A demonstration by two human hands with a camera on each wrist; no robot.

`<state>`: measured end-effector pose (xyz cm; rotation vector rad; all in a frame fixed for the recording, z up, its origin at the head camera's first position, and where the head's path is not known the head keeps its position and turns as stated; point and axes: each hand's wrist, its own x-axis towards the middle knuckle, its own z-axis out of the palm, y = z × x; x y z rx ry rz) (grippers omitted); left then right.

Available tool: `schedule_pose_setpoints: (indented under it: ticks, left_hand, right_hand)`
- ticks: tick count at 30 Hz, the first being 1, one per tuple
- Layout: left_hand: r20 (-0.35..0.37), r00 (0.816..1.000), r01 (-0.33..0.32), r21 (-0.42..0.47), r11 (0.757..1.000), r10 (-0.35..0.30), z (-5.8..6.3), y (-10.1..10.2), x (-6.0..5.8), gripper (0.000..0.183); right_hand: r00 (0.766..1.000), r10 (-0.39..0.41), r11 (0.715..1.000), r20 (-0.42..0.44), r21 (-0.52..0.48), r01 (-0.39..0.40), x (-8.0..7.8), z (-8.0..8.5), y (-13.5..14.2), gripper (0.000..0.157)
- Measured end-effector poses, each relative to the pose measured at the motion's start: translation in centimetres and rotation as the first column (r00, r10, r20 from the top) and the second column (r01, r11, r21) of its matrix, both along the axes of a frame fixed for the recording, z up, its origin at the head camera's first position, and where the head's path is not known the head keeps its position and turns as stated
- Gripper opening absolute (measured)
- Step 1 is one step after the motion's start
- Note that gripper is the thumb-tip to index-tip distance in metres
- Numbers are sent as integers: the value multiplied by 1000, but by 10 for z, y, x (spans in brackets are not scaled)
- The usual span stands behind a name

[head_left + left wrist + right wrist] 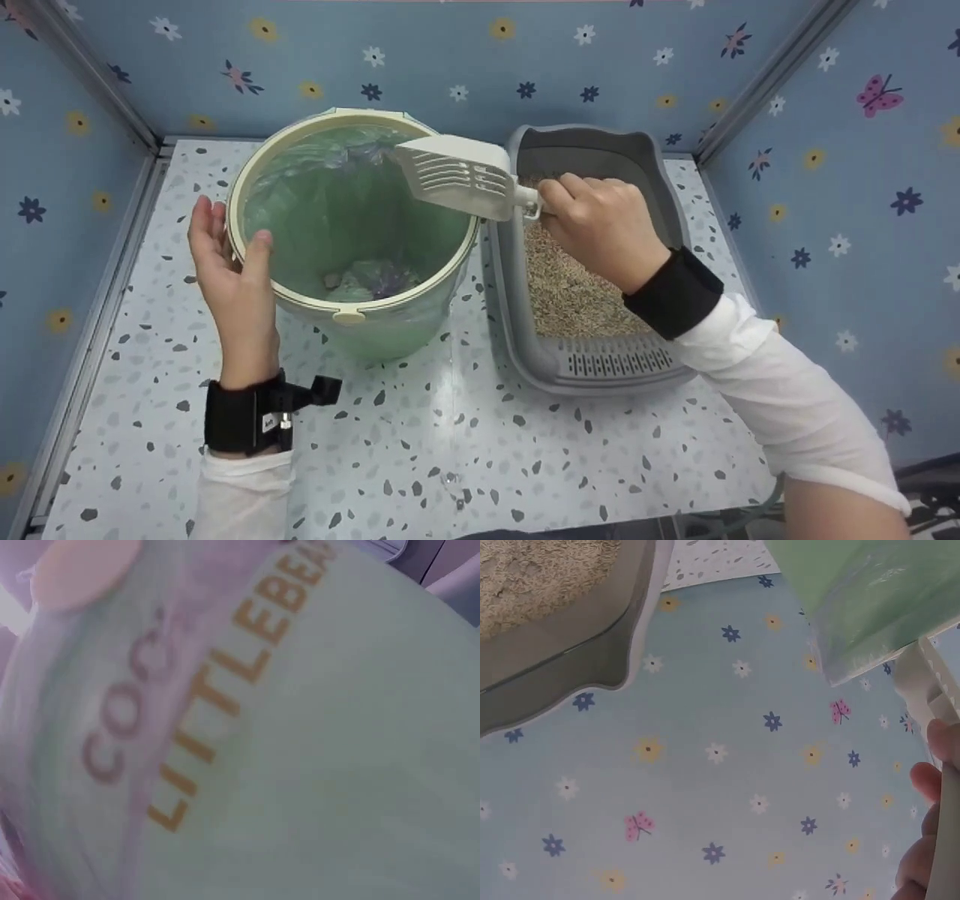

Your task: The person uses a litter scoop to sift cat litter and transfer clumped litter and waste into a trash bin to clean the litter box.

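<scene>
My right hand [600, 225] grips the handle of a white slotted litter scoop [465, 176], holding it over the near-right rim of a pale green trash bin [352, 305]. The scoop is tilted, its front edge inside the bin's opening; no litter shows on its visible slots. A clear bag lines the bin, and a crumpled patch of bag with a purplish tint lies at the bottom. At the bin's left side, my left hand [236, 277] rests with fairly straight fingers outside the cream rim and its thumb over it. Brown lettering shows on the bin's side [322, 765].
A grey litter box [514, 322] holding beige pellet litter [577, 300] stands right of the bin, under my right forearm. Both stand on a speckled white table [420, 450]. Blue flowered panels [480, 60] enclose the back and sides.
</scene>
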<state>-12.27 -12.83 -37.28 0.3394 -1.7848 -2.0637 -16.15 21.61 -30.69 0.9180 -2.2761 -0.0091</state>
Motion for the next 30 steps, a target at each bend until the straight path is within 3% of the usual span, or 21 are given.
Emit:
schedule_pose_setpoints:
  ticks: [2,3,5,6,8,10,12,14,17,20,24,30]
  left_hand:
    - [-58,998,-26,-146,989,17,8,12,11,65]
    - [-103,994,-56,-231,971,33,10,19,17,65]
    - [-225,971,-164,-409,898,75,12,36,25,65]
    - [-313,946,-232,-463,855,87,11,46,28,66]
    - [-487,872,-333,-497,801,60,5,67,32,67]
    - [-606,795,-371,-515,773,-22,-4,92,37,65]
    - [-661,738,-359,-555,751,-137,-16,115,43,66]
    - [-645,717,-298,-626,720,-264,-32,136,49,66]
    - [-560,718,-199,-735,648,-414,-58,159,55,64]
    - [-458,720,-112,-818,564,-521,-82,178,59,63]
    - [-338,713,-42,-895,444,-615,-106,198,59,67]
    - [-218,683,22,-948,318,-697,-128,224,56,63]
  right_hand:
    - [999,-39,999,9,-23,39,2,-3,10,5]
    - [998,-59,998,14,-35,59,2,-4,15,5]
    - [995,-97,993,32,-61,99,3,-8,26,7]
    - [992,-117,990,44,-72,120,4,-10,32,8]
    - [985,-152,982,82,-103,160,5,-15,43,12]
    - [973,-191,969,128,-133,207,6,-21,54,14]
    - [958,-230,953,170,-159,257,7,-27,65,17]
    - [939,-268,937,214,-170,306,7,-34,77,23]
    - [900,-336,910,278,-151,386,7,-46,95,32]
    - [832,-412,875,371,-95,476,5,-60,115,38]
    - [719,-505,821,477,8,572,2,-84,144,43]
    - [597,-576,761,559,101,640,-1,-120,182,47]
